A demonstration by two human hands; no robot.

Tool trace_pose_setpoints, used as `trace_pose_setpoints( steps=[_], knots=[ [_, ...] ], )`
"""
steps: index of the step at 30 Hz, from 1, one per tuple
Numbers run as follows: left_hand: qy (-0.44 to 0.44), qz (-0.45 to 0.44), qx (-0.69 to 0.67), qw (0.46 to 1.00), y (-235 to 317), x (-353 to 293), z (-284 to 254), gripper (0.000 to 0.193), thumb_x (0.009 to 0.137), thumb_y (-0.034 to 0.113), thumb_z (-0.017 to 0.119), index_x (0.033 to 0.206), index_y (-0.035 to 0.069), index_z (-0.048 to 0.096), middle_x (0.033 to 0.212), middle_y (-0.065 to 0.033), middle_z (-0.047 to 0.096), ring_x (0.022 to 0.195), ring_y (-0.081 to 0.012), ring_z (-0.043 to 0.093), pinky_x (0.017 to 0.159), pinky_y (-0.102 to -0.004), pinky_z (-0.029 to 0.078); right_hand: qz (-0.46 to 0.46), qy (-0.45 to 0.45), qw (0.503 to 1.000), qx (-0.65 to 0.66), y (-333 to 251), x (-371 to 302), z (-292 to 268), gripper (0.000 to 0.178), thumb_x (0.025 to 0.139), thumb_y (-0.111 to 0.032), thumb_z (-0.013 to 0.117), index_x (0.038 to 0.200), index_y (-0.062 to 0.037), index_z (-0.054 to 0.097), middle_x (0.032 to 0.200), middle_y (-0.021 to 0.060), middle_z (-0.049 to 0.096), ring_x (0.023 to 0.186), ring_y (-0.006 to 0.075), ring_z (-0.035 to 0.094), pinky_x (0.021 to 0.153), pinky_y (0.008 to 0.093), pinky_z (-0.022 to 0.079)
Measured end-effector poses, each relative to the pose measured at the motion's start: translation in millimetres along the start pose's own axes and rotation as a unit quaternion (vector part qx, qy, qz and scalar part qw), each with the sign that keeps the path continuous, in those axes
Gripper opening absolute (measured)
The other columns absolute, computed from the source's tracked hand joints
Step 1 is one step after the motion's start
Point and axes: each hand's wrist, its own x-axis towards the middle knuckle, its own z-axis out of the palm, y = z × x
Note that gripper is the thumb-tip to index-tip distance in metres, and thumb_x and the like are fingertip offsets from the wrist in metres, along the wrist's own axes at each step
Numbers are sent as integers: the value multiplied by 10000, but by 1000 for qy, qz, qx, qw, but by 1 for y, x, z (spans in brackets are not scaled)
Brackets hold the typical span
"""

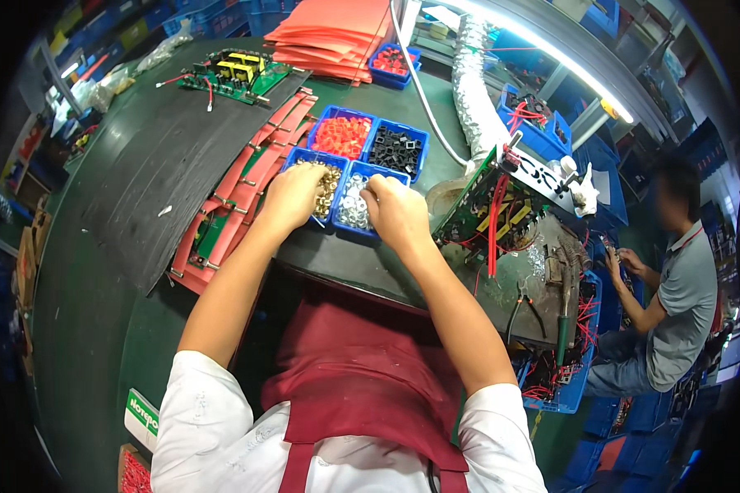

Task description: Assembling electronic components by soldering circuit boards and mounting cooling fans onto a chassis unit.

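Note:
My left hand [294, 197] reaches into a blue bin of small brass-coloured parts [327, 189], its fingers bent down and closed among them. Beside it my right hand [400, 215] is at the neighbouring bin of small silver-coloured metal parts [353, 205], with its fingers curled together at the right side. What either hand pinches is hidden or too small to make out. Directly behind stand two more blue bins, one with red-orange plastic pieces [342, 135], the other with black square pieces [395, 151].
Left of the bins lie orange sheets with green circuit boards [222, 222] and a black mat [164, 156] bearing a populated board [238, 76]. To the right stand a wired board assembly [493, 205], pliers [524, 311] and a silver duct [475, 90]. A co-worker [674, 287] sits far right.

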Motion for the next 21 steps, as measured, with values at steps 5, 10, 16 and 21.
trace_pose_setpoints(
  steps=[5,10,16,21],
  knots=[
    [-30,-35,19,999,24,6,-1,174,910,125,746,1075,79,717,1034,-164,710,1016,-392,692,877,-492,548,5,-10,1000,-18,1,-2,-12,176,986,-246,670,948,-75,674,866,167,690,800,402,698,715,510,560],
    [-40,-45,3,998,21,8,6,142,918,150,745,1033,73,713,1029,-160,708,969,-389,694,840,-502,544,-50,-15,998,39,-30,-14,-55,160,999,-204,657,947,-61,608,832,171,660,767,407,678,675,512,540],
    [-29,-26,2,999,33,15,13,143,936,187,732,1004,65,703,995,-170,693,969,-399,679,836,-509,537,-182,31,982,-46,-50,-19,-194,78,925,-108,706,945,-89,633,790,109,626,708,347,651,640,451,518],
    [-39,-22,31,999,60,28,18,146,909,172,757,952,38,719,956,-170,689,950,-396,680,836,-497,536,-147,116,938,-290,35,4,-294,89,908,-127,712,931,-105,629,783,100,648,726,343,677,650,452,521]
  ],
)
